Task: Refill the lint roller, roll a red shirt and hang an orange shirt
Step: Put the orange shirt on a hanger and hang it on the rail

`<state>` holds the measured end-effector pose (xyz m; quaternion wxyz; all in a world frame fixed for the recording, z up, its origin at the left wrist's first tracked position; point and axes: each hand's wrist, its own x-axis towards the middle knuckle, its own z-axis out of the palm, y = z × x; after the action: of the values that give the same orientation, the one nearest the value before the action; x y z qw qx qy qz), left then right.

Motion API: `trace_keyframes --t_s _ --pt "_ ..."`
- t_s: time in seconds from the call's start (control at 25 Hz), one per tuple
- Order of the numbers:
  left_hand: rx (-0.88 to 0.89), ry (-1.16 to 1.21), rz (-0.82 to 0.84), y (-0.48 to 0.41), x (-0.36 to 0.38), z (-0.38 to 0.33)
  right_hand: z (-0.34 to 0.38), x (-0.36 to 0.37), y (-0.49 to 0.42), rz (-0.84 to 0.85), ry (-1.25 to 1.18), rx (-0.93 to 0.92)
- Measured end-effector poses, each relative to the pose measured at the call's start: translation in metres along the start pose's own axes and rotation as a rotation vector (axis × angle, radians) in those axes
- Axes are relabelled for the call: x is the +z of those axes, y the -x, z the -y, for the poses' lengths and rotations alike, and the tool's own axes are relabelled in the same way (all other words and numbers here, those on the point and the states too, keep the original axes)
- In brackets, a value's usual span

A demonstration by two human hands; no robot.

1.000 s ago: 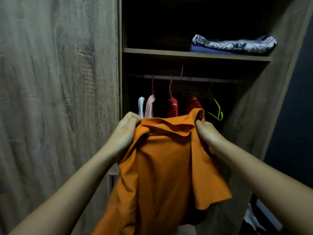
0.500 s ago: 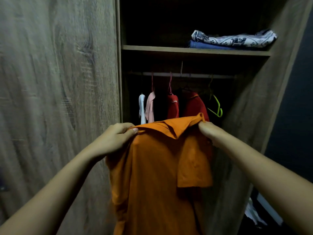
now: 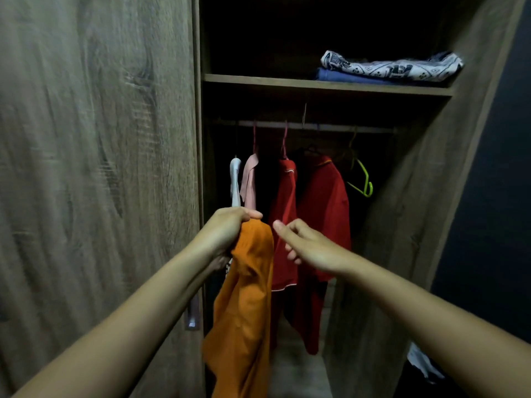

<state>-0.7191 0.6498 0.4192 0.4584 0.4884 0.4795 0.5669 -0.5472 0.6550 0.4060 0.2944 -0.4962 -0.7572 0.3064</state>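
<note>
Fingers of the left hand (image 3: 230,228) bunched the orange shirt (image 3: 244,297) at centre frame after the right hand (image 3: 304,245) let go, fingers loosely curled and empty, apparently freeing it to fetch the green hanger (image 3: 363,182).

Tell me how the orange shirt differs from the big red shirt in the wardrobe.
The orange shirt dangles bunched from the left hand; the red shirt hangs spread out below the rail. The orange one is outside the wardrobe, the red one inside. Both hang downward.

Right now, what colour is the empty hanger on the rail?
Yellow-green hanger, clearest in the head view.
</note>
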Motion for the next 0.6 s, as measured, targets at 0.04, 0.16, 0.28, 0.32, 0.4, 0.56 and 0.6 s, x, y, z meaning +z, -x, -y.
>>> trace_keyframes --t_s 0.04,0.16,0.28,0.32,0.4,0.56,0.6 --pt "-0.044 0.053 0.035 0.000 0.001 0.001 -0.002 0.003 0.004 0.022 0.009 -0.047" --pt "-0.054 0.021 0.186 0.004 0.002 -0.002 -0.007 0.012 0.010 -0.041 0.097 -0.191" --pt "0.003 -0.155 0.271 0.007 -0.002 -0.009 -0.004 0.014 0.003 -0.175 0.178 -0.239" --pt "0.053 -0.247 0.259 0.008 -0.007 -0.010 0.000 0.014 0.001 -0.179 0.109 -0.196" --pt "0.227 -0.552 0.192 0.008 -0.017 -0.008 0.009 0.014 -0.002 -0.172 -0.157 -0.069" --pt "0.534 -1.022 -0.042 0.006 -0.031 0.013 0.021 0.010 -0.012 -0.216 -0.229 -0.010" --pt "0.565 -1.105 -0.089 0.003 -0.033 0.019 0.026 0.008 -0.012 -0.234 -0.265 0.001"
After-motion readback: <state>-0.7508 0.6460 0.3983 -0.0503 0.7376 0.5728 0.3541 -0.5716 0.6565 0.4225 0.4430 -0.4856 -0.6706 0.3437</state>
